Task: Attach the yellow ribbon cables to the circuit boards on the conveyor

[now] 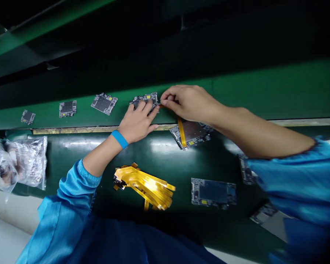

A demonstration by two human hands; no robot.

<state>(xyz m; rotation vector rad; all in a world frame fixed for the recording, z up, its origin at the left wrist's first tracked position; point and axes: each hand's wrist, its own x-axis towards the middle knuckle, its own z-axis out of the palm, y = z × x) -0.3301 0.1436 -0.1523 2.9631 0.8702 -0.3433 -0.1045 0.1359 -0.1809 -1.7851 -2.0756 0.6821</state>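
My left hand lies with fingers spread on a circuit board at the back belt, pressing on its surface. At that board's right edge my right hand is closed in a pinch on an orange flat ribbon cable, of which only a little shows. Below my right hand another circuit board rests at the belt's edge, with an orange ribbon cable across it. Nearer to me lies a fanned bundle of orange ribbon cables.
More circuit boards lie along the green belt to the left, such as one board. On the nearer green surface are a board and others partly under my right sleeve. Clear plastic bags sit at the left.
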